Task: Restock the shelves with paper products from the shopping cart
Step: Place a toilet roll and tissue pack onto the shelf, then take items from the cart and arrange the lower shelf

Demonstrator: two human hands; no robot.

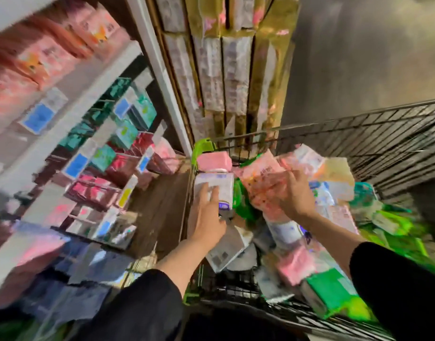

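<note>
A soft, light pink pack (263, 179) is being gripped by the right hand (293, 195) at its edge; a white pack (217, 185) at the cart (383, 134)'s left edge is being touched by the flat left hand (207, 217).

**Cart beside the shelves**

The cart (359, 134) stands right of the shelves (71, 99), with floor between them. Packs are heaped in the cart. At its left wall the left hand (206, 217) lies on a pack (216, 185). Right of that, the right hand (295, 195) holds a packet (258, 178) above the heap. Stacked packs (226, 70) stand behind the cart.
</note>
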